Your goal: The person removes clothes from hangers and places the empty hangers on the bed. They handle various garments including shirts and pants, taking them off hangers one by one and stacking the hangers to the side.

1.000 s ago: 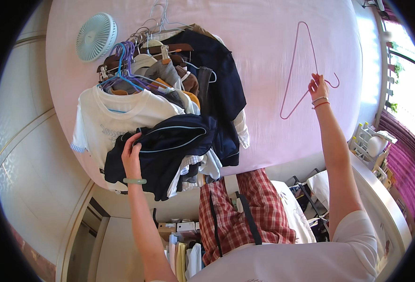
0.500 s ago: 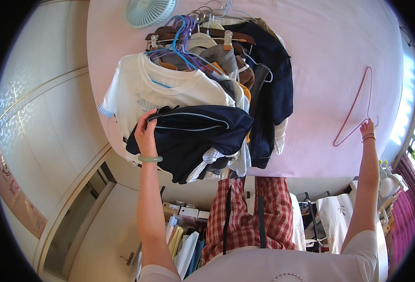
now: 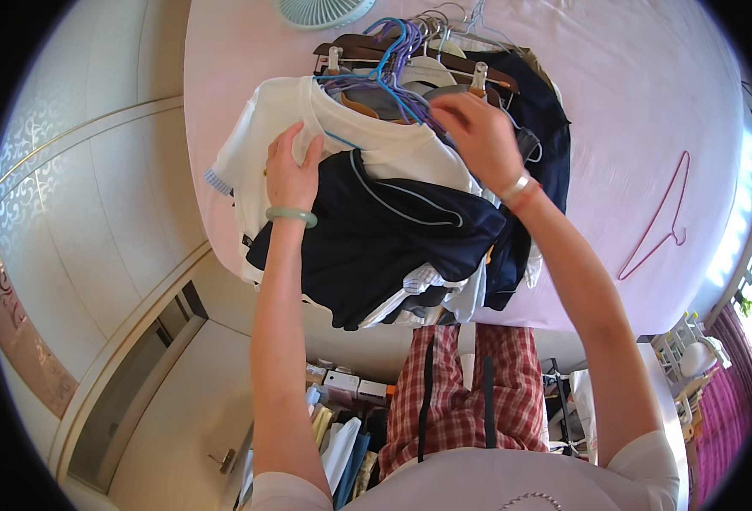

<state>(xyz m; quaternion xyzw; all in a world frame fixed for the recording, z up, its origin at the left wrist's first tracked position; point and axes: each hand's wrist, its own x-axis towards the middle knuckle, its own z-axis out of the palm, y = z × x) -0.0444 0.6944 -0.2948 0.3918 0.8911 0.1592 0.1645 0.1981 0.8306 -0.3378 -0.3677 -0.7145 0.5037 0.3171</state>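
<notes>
A heap of clothes on hangers lies on a bed with a pink sheet point(image 3: 614, 102). On top is a dark navy garment with light piping point(image 3: 384, 247), which lies over a white T-shirt point(image 3: 393, 149). My left hand point(image 3: 291, 175), with a green bangle at the wrist, grips the navy garment's upper left edge against the T-shirt. My right hand point(image 3: 478, 136) rests on the heap near the bundle of blue, purple and wooden hangers point(image 3: 393, 77). Its fingers curl down, and what they hold is hidden. A pink wire hanger point(image 3: 657, 221) lies alone on the sheet to the right.
A small round fan point(image 3: 316, 10) sits at the bed's far edge. Pale wall panels point(image 3: 103, 213) run along the left. Below the bed's near edge are my red checked trousers point(image 3: 461, 400), boxes and books on the floor point(image 3: 342, 400), and a shelf with bottles point(image 3: 691, 353) at the right.
My right hand has let go of the pink hanger, which now lies on the sheet, and has moved left onto the heap. My left hand has stayed on the navy garment.
</notes>
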